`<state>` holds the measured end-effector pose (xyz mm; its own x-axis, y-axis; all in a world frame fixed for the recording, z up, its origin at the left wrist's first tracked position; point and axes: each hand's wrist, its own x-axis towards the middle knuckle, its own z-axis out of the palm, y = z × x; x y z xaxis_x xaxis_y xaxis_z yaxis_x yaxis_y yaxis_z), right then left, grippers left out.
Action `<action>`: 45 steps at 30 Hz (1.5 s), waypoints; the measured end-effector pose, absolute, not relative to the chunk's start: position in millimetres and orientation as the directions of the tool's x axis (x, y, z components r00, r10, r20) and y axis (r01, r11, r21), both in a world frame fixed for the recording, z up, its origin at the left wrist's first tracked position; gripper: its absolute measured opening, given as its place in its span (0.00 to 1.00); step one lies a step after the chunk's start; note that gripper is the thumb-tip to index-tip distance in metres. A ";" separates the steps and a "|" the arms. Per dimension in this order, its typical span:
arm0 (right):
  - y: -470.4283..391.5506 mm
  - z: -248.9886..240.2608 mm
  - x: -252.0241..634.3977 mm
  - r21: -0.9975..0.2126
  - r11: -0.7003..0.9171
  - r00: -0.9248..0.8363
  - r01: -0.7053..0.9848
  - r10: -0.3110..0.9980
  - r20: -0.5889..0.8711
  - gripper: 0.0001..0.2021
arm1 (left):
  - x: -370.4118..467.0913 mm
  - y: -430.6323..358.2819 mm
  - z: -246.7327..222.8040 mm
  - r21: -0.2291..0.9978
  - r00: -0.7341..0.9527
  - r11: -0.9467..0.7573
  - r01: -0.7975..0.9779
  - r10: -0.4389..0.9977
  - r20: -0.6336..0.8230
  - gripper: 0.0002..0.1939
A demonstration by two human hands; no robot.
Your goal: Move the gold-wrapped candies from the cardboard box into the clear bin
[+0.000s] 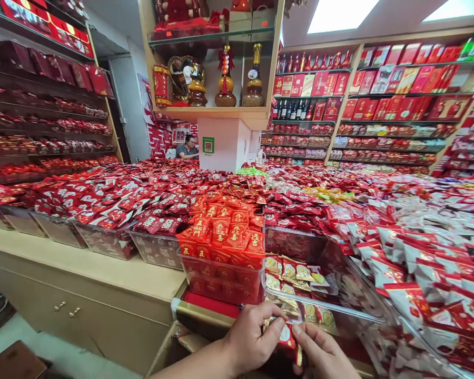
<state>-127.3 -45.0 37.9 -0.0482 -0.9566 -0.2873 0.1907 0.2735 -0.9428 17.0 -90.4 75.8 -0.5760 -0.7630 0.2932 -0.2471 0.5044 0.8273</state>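
Observation:
Both my hands are low in the middle of the head view, pinching small wrapped candy packets [286, 337] in red and gold. My left hand [253, 332] grips them from the left with thumb and fingers closed. From the right, the thumb and fingers of my right hand [319, 348] are closed on the same packets. How many packets are between my fingers I cannot tell. Just beyond the hands is a clear plastic bin [324, 306] with gold-and-red packets [289, 270] lying low inside. Left of it stands a clear bin [221, 280] heaped with orange-red packets [226, 231].
More clear bins [105, 243] of wrapped sweets line the beige counter [82, 268]. White-and-red packets [406, 268] are piled high at right. An open cardboard box [169, 342] sits below my left forearm. A person [186, 147] is behind the counter, beside a white pillar [221, 147].

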 end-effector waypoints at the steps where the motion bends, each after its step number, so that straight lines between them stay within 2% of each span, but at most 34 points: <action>1: -45.1 37.3 -125.2 -0.947 0.272 -0.040 0.174 -0.959 -0.282 0.26 | 19.4 -90.0 72.8 0.850 -0.570 0.464 -0.249 -0.780 0.259 0.13; 6: -46.4 26.4 -121.2 -0.960 0.278 0.043 0.037 -0.960 -0.276 0.26 | 28.8 -86.1 65.6 0.908 -0.629 0.324 -0.266 -0.772 0.092 0.16; 11: -45.7 26.7 -119.8 -0.950 0.302 0.085 -0.082 -0.947 -0.308 0.24 | 35.0 -81.4 77.8 0.821 -0.657 0.438 -0.368 -0.747 0.104 0.15; 14: -42.4 35.1 -119.2 -0.946 0.274 0.123 -0.173 -0.947 -0.296 0.22 | 50.4 -78.9 87.7 0.766 -0.666 0.456 -0.453 -0.745 0.050 0.16; 17: -37.8 42.2 -117.8 -0.904 0.150 0.142 -0.400 -0.964 -0.223 0.17 | 75.2 -75.5 88.6 0.586 -0.679 0.515 -0.626 -0.730 -0.083 0.23; 19: -34.7 45.7 -115.5 -0.811 0.059 0.129 -0.582 -0.978 -0.164 0.15 | 90.5 -73.0 83.4 0.336 -0.683 0.612 -0.716 -0.713 -0.157 0.24; 21: -31.5 50.7 -112.5 -0.714 0.013 0.135 -0.700 -0.979 -0.150 0.13 | 100.7 -71.4 78.1 0.072 -0.701 0.701 -0.709 -0.690 -0.181 0.14; 23: -27.5 60.5 -110.9 -0.654 -0.002 0.152 -0.757 -0.973 -0.173 0.13 | 105.5 -70.9 78.5 -0.083 -0.737 0.755 -0.651 -0.654 -0.171 0.05; 26: -19.6 86.8 -114.0 -0.650 -0.040 0.176 -0.759 -0.973 -0.146 0.13 | 107.4 -70.5 95.3 -0.141 -0.803 0.806 -0.576 -0.589 -0.089 0.07; 30: -9.4 121.8 -123.6 -0.730 -0.086 0.238 -0.678 -0.965 -0.107 0.15 | 108.2 -65.1 123.8 -0.172 -0.849 0.837 -0.519 -0.529 -0.010 0.10; 35: -4.8 109.1 -130.9 -0.781 -0.105 0.267 -0.615 -0.960 -0.081 0.17 | 105.3 -57.8 118.4 -0.222 -0.835 0.818 -0.530 -0.549 -0.028 0.10; 38: -4.8 88.9 -133.4 -0.852 -0.093 0.238 -0.515 -0.970 -0.039 0.18 | 103.6 -57.5 111.7 -0.170 -0.806 0.799 -0.577 -0.591 -0.041 0.13; 40: -5.3 83.5 -133.5 -0.861 -0.090 0.219 -0.500 -0.975 -0.026 0.18 | 102.4 -57.1 115.5 -0.014 -0.777 0.778 -0.628 -0.628 -0.037 0.16; 42: -6.2 86.2 -131.6 -0.846 -0.097 0.212 -0.525 -0.977 -0.020 0.18 | 99.6 -55.6 125.3 0.283 -0.750 0.718 -0.637 -0.661 -0.010 0.22; 44: -6.9 94.6 -127.9 -0.828 -0.156 0.258 -0.539 -0.966 0.015 0.17 | 92.9 -53.8 136.6 0.616 -0.738 0.592 -0.519 -0.674 0.025 0.26; 45: -7.0 99.8 -125.7 -0.817 -0.202 0.286 -0.540 -0.957 0.048 0.17 | 87.8 -53.3 141.3 0.734 -0.736 0.521 -0.436 -0.676 0.044 0.26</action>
